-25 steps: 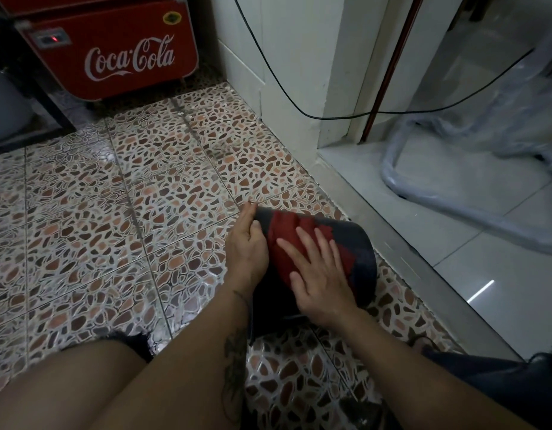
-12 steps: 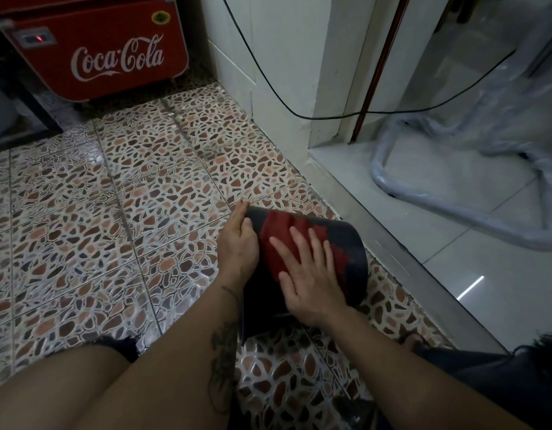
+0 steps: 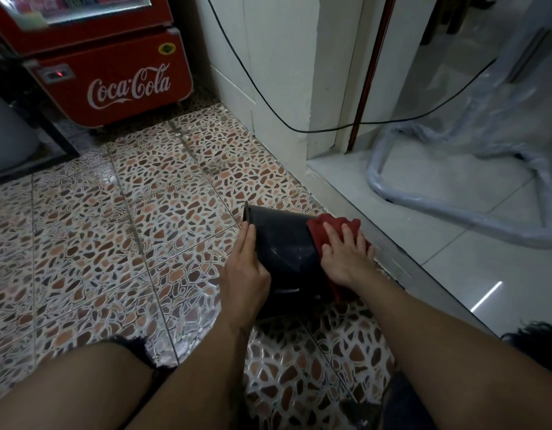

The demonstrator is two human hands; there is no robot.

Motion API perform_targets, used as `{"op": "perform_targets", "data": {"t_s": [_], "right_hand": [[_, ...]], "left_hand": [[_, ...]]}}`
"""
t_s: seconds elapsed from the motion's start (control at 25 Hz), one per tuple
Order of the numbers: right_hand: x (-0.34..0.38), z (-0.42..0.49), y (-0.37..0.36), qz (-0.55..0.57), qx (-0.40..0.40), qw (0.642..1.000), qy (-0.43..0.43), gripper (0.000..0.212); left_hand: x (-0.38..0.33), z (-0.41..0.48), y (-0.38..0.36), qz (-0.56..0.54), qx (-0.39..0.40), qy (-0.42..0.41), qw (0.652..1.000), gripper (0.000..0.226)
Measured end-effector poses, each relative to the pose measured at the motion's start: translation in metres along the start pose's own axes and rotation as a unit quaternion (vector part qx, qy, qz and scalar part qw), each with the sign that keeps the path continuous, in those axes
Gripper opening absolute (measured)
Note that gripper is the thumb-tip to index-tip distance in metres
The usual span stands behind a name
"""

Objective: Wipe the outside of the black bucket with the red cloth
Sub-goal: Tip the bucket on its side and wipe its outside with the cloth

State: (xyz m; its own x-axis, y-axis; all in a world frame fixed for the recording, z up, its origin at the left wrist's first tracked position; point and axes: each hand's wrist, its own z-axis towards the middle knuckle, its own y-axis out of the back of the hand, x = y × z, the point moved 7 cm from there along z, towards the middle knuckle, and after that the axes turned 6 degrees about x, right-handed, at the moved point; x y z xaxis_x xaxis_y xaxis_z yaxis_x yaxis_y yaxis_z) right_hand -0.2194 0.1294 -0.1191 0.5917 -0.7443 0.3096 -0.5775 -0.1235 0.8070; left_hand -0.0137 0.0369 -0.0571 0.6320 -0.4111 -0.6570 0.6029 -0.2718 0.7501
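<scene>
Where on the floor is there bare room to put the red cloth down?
The patterned tile floor lies bare between the left hand and the red Coca-Cola cooler. It is crowded to the right, where the black plastic bucket lies close to the metal threshold strip.

black bucket [image 3: 284,243] on its side (dusty), red cloth [image 3: 330,226] atop

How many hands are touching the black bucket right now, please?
2: the left hand steadies the black bucket at its left end; the right hand presses the red cloth on its right side.
</scene>
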Motion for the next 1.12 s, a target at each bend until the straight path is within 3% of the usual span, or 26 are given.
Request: {"op": "perform_targets", "data": {"t_s": [0.08,0.24,0.32,0.4,0.52,0.68,0.92,1.04,1.12], "right_hand": [[0.014,-0.006,0.002,0.022,0.010,1.000,0.008,0.062],[0.069,-0.043,-0.009,0.026,-0.022,0.982,0.186,0.062],[0.064,-0.064,-0.027,0.011,-0.037,0.973,0.229,0.064],[0.033,-0.066,-0.034,-0.015,-0.056,0.980,0.191,0.064],[-0.013,-0.051,-0.026,-0.001,-0.044,0.997,0.057,0.060],[0.009,-0.026,-0.013,0.038,-0.014,0.999,-0.016,0.061],[0.107,-0.017,-0.022,0.040,-0.034,0.986,0.161,0.062],[0.088,-0.049,-0.025,0.056,-0.069,0.958,0.273,0.063],[0.053,-0.058,-0.028,0.050,-0.090,0.953,0.285,0.065]], "left_hand": [[-0.002,0.011,0.002,-0.021,0.018,0.022,0.999,0.059],[0.004,0.028,0.001,-0.066,0.036,0.072,0.995,0.051],[0.007,0.028,0.002,-0.072,0.032,0.063,0.995,0.049],[0.008,0.023,0.002,-0.084,0.027,0.046,0.995,0.050],[0.009,0.012,0.002,-0.111,0.010,0.040,0.993,0.049],[0.012,0.012,0.005,-0.130,-0.003,0.052,0.990,0.051],[0.033,0.022,-0.006,-0.235,-0.005,0.113,0.965,0.050],[0.036,0.032,-0.012,-0.298,0.014,0.132,0.945,0.044],[0.033,0.039,-0.014,-0.316,0.021,0.147,0.937,0.041]]}}
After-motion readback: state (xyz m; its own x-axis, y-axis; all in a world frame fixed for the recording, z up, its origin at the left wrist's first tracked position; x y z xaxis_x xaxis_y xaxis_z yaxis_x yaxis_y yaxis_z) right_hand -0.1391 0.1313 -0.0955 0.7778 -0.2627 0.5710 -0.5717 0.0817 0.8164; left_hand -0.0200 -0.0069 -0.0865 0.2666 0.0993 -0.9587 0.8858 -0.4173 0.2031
